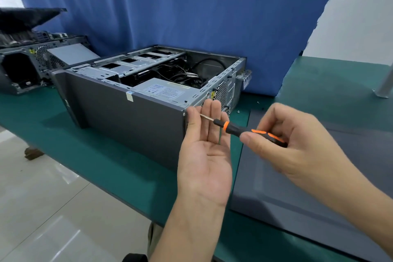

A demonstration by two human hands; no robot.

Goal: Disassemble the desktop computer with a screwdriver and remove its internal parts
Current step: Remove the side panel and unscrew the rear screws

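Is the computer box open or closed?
Open. The computer case has no cover on top, so its cables and power supply show.

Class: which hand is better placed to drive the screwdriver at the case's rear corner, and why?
Right. The right hand grips the screwdriver, its shaft pointing at the rear corner of the computer case; the left hand is open, palm up, beside the shaft.

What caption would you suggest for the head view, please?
Right hand holds a screwdriver at a corner of the open case; left hand, open, behind the shaft.
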